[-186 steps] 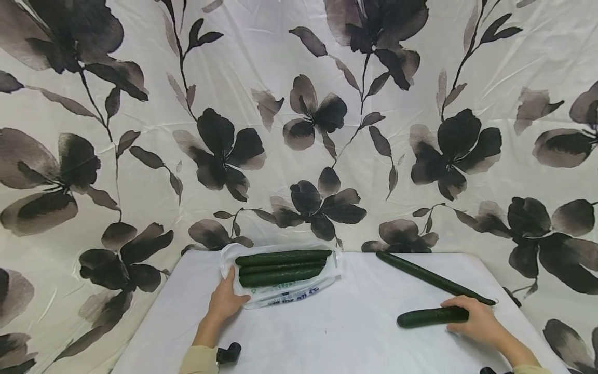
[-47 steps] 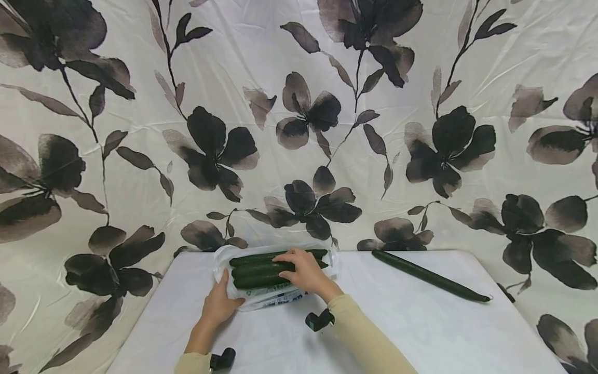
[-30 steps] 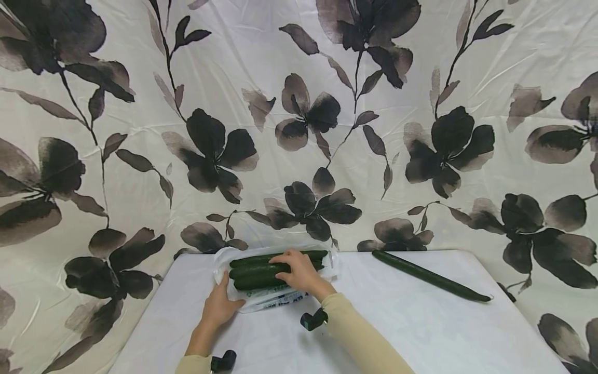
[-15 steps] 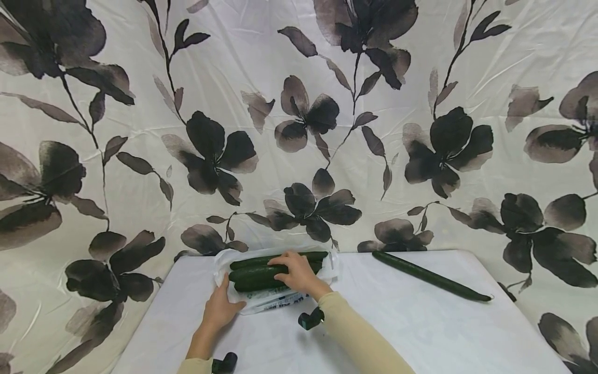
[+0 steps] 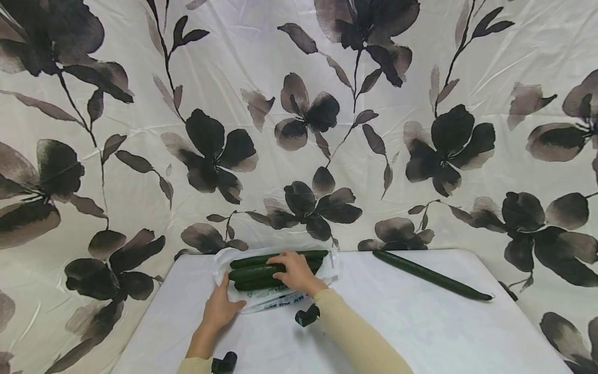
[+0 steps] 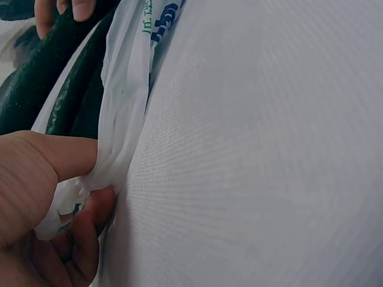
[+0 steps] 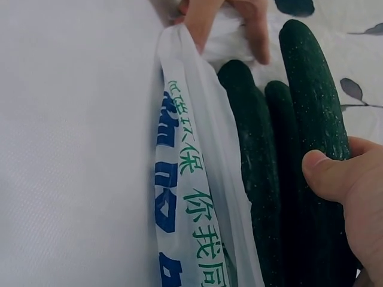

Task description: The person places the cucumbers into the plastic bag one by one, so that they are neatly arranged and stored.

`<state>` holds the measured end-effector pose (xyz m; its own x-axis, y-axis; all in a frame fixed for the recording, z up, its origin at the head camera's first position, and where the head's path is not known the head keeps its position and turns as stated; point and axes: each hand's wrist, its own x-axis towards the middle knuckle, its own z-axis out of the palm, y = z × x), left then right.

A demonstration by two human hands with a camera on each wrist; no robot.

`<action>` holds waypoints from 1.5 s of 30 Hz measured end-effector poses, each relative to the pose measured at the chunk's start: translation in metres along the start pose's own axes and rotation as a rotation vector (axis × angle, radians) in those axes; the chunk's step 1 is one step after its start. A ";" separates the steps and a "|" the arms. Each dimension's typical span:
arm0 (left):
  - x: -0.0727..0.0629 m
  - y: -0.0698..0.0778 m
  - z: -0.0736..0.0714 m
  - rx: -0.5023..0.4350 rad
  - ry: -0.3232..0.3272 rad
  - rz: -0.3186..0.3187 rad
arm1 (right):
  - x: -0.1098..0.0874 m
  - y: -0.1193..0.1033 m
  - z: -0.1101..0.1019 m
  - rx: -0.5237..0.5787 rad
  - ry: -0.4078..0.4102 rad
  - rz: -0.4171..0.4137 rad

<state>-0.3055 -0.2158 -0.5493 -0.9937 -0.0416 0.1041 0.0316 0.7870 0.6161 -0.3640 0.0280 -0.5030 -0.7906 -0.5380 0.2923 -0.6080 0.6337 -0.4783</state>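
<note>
A white plastic bag (image 5: 280,301) with blue and green print lies at the back left of the table, its mouth spread around several dark green cucumbers (image 7: 254,137). My left hand (image 5: 220,306) is at the bag's left end; in the left wrist view its thumb and fingers pinch the bag's rim (image 6: 119,119). My right hand (image 5: 296,272) grips a cucumber (image 7: 314,89) from above, thumb on the near side and fingers over the far side. This cucumber lies along the others, over the bag's opening, and its right part is hidden under the hand.
One more long cucumber (image 5: 432,275) lies slanted on the right side of the white-covered table (image 5: 420,332). Behind the table hangs a floral curtain (image 5: 308,156). Black wrist cameras sit below both hands.
Since the oldest frame, my right hand has brought a cucumber from the table's right side to the bag. Lately it has edged slightly left with it. My left hand stays at the bag.
</note>
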 end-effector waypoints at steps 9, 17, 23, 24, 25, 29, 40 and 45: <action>0.000 -0.001 0.000 -0.002 0.002 0.004 | 0.004 0.005 0.006 -0.017 0.011 0.005; 0.001 0.000 -0.001 0.008 -0.003 -0.001 | 0.006 0.008 0.008 -0.050 0.034 0.013; -0.001 0.002 -0.001 -0.001 -0.012 -0.014 | 0.006 0.012 0.011 -0.053 0.056 0.019; -0.001 0.002 -0.001 -0.004 -0.011 -0.015 | 0.007 0.012 0.012 -0.054 0.063 0.016; -0.002 0.002 -0.001 -0.004 -0.011 -0.016 | 0.007 0.013 0.012 -0.056 0.067 0.017; -0.001 0.001 0.000 -0.004 -0.005 -0.011 | 0.009 0.014 0.014 -0.059 0.079 0.021; -0.001 0.002 0.000 0.004 -0.005 -0.018 | 0.012 0.015 0.012 -0.031 0.067 0.038; -0.001 0.002 0.001 0.005 0.004 -0.022 | 0.015 0.016 0.013 -0.002 0.074 0.053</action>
<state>-0.3045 -0.2138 -0.5491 -0.9938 -0.0613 0.0932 0.0090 0.7891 0.6141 -0.3849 0.0231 -0.5172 -0.8246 -0.4614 0.3274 -0.5656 0.6611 -0.4930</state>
